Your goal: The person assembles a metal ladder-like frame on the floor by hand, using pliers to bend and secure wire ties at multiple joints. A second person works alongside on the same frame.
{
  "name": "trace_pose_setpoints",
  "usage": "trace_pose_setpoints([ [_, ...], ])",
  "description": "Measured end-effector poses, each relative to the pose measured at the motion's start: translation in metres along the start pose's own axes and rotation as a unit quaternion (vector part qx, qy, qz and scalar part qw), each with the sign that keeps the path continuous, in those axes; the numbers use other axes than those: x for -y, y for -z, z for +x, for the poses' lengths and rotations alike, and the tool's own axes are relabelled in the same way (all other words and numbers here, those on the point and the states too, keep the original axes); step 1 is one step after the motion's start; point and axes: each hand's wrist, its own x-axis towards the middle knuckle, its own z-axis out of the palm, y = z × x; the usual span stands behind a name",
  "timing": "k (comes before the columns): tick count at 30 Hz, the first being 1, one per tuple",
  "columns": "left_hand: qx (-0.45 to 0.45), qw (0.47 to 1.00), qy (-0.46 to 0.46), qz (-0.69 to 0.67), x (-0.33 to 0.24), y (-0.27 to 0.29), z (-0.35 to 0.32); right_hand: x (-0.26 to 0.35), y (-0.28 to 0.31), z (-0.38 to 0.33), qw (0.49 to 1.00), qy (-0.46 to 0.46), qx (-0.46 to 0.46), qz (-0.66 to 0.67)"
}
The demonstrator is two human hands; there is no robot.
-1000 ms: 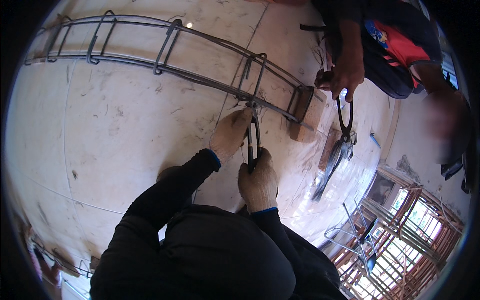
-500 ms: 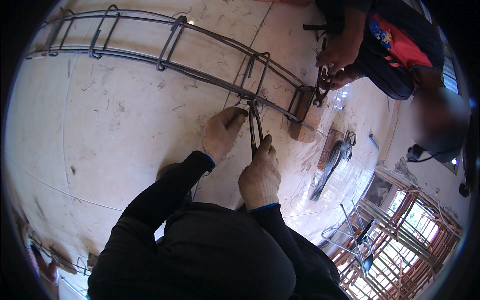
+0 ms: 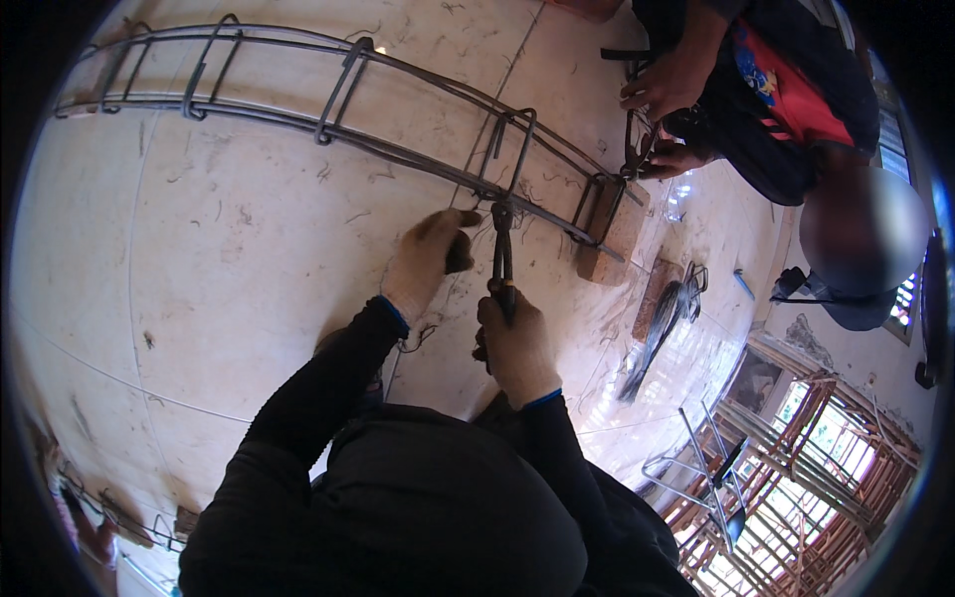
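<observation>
A long cage of steel reinforcing bars [image 3: 418, 159] with square stirrups runs across the tiled floor before me. My right hand [image 3: 519, 343], in a cream work glove, is closed around the handles of a pair of pincers [image 3: 502, 244]. Their jaws meet the near lower bar beside a stirrup [image 3: 523, 149]. My left hand [image 3: 426, 261], gloved too, hovers left of the pincers, just below the bar. Its fingers are apart, with nothing visible in them. A brick [image 3: 615, 239] lies under the cage's right end.
Across the cage at upper right, a co-worker crouches, both hands [image 3: 668, 124] around another pincer-like tool at the cage's end. To my right lie a bundle of tie wire [image 3: 665, 323] and another brick [image 3: 654, 289]. Wire scraps litter the floor. A metal-legged chair [image 3: 711, 478] stands lower right.
The pincers' handles have come together, and my right hand has dropped slightly along them. My left hand has drawn back a little, its fingers opening. The co-worker's hands have shifted apart.
</observation>
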Motion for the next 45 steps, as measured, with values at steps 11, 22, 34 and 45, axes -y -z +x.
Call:
trace_pose_setpoints([
  [11,0.322,0.890,0.204,-0.251,0.020,-0.030,0.027,-0.006,0.022,-0.011,0.825,-0.060,0.222,0.517],
  [22,0.125,0.981,0.100,-0.109,0.027,-0.068,0.013,0.028,0.001,-0.046,0.948,-0.007,-0.162,-0.273],
  [34,0.209,0.942,0.203,-0.164,0.030,-0.041,-0.002,-0.029,0.035,-0.018,0.785,-0.140,0.246,0.551],
  [45,0.248,0.862,0.262,-0.357,0.023,-0.059,0.016,0.006,0.043,-0.037,0.918,-0.151,0.151,0.334],
])
